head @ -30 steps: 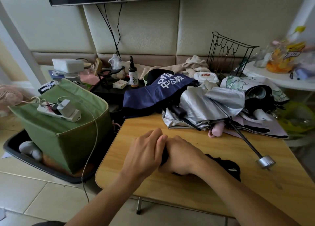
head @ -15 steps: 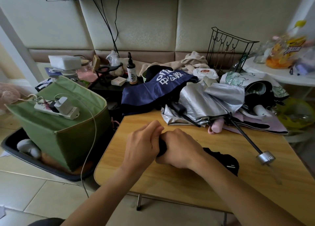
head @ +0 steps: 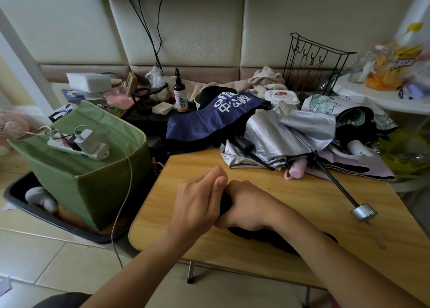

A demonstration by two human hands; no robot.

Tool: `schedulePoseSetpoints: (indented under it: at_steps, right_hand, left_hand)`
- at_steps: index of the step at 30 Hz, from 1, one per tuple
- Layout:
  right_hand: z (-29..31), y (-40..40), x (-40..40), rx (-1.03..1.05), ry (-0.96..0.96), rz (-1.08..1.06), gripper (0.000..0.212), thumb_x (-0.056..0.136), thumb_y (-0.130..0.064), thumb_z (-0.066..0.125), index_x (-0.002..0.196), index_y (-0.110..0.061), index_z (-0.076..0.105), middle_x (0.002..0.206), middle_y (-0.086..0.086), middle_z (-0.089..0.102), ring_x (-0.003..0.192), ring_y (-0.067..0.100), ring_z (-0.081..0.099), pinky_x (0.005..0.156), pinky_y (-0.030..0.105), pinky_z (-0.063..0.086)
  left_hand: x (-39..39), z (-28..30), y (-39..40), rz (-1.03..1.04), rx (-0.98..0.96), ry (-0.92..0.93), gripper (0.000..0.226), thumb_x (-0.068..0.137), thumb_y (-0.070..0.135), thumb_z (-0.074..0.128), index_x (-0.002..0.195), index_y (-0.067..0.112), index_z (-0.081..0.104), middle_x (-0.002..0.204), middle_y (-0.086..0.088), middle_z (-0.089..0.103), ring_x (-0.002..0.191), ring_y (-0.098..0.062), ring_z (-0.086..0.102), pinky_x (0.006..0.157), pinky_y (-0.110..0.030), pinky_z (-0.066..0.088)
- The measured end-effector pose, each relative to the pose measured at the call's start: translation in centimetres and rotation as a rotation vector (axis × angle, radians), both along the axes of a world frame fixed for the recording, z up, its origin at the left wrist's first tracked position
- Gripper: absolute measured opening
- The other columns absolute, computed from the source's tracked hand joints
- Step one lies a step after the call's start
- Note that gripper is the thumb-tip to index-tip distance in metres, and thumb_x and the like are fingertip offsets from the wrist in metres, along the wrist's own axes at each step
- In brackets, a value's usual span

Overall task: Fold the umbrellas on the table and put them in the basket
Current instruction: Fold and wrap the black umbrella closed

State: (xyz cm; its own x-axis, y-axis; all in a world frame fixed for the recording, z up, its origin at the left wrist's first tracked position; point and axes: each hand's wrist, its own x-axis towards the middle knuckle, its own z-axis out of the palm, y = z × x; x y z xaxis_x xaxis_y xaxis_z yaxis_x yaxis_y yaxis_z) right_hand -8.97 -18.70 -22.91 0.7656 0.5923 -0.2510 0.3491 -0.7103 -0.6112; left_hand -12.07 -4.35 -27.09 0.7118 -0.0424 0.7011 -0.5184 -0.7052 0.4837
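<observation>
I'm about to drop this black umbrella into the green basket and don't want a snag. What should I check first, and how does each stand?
1. Both hands on the black umbrella: ok, left hand and right hand curl round it.
2. Canopy rolled tight: not ok, black fabric spreads loose on the table.
3. Strap fastened: cannot tell, hands hide it.
4. Green basket mouth free: not ok, a power strip with a cable lies across it.
5. Silver umbrella shaft clear of the arms: ok, it lies to the right.
</observation>
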Motion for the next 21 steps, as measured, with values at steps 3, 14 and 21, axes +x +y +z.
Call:
schedulePoseSetpoints:
  at_steps: [3, 14, 21]
  right_hand:
    - [0.2, -0.2, -0.1, -0.02, 0.007, -0.01, 0.011, 0.073, -0.027, 0.072, 0.079, -0.019, 0.069, 0.074, 0.004, 0.072, 0.07, 0.024, 0.069, 0.065, 0.043, 0.058]
    - [0.9, -3.1, 0.7, -0.205, -0.156, -0.297, 0.03, 0.081, -0.04, 0.072, 0.101, -0.018, 0.064, 0.09, 0.003, 0.061, 0.077, 0.022, 0.059, 0.065, 0.034, 0.05]
    - [2.9, -13.8, 3.6, -0.212, -0.338, -0.725, 0.063, 0.085, -0.061, 0.073, 0.121, -0.015, 0.049, 0.104, 0.006, 0.061, 0.091, 0.028, 0.062, 0.065, 0.035, 0.046]
  left_hand:
    - [0.2, -0.1, -0.1, -0.02, -0.041, 0.044, 0.044, 0.11, 0.038, 0.025, 0.085, 0.012, 0.051, 0.067, 0.002, 0.049, 0.056, -0.02, 0.047, 0.052, -0.046, 0.039]
    - [1.9, -0.4, -4.4, 0.097, -0.241, 0.153, 0.034, 0.108, 0.04, 0.029, 0.117, 0.016, 0.051, 0.11, 0.004, 0.046, 0.1, -0.006, 0.048, 0.083, -0.017, 0.04]
    - [0.7, -2.9, -7.9, 0.013, -0.01, 0.312, 0.025, 0.098, 0.024, 0.059, 0.122, 0.025, 0.054, 0.123, 0.011, 0.048, 0.11, -0.006, 0.048, 0.091, -0.023, 0.044]
